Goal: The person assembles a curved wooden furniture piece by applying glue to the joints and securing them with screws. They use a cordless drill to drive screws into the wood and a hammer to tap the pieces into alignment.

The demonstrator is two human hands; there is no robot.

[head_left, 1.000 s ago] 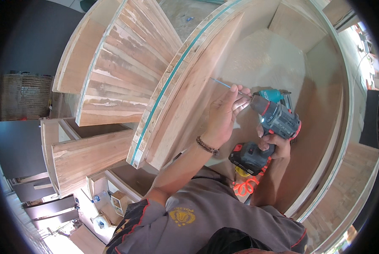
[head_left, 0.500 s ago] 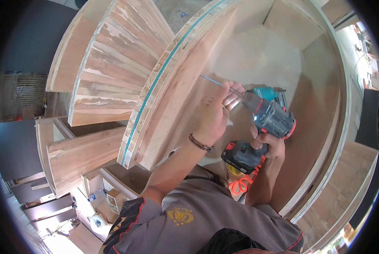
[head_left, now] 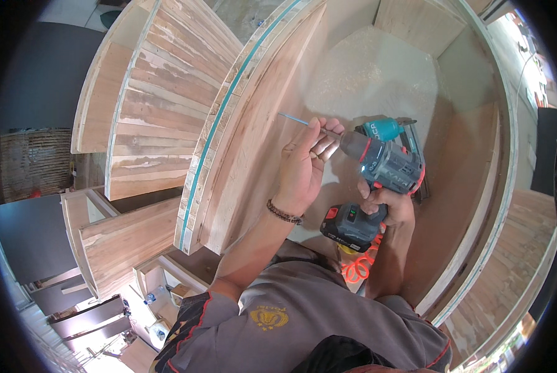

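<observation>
My right hand [head_left: 393, 208] wraps round the grip of a dark grey cordless drill [head_left: 398, 168], its battery low and its chuck toward the left. Ahead of the chuck, the thumb and fingers of my left hand [head_left: 302, 171] pinch a long thin screw [head_left: 292, 119] in line with the bit. The screw's tip points at a wooden board [head_left: 263, 133] along the left side of a large wooden cabinet box, and seems to meet it. The screw's head is hidden by my fingers.
Behind the drill, a teal nail gun [head_left: 383, 129] lies inside the box on its dusty panel [head_left: 378, 71]. An orange coiled hose [head_left: 357, 270] hangs by my right forearm. Slatted wooden panels [head_left: 157, 105] stand at the left. The box's right wall [head_left: 459, 205] rises beside my right arm.
Both hands, with the drill and screw, appear slightly farther left in the picture, while the view has shifted too. The pinch and the grip on the drill look the same.
</observation>
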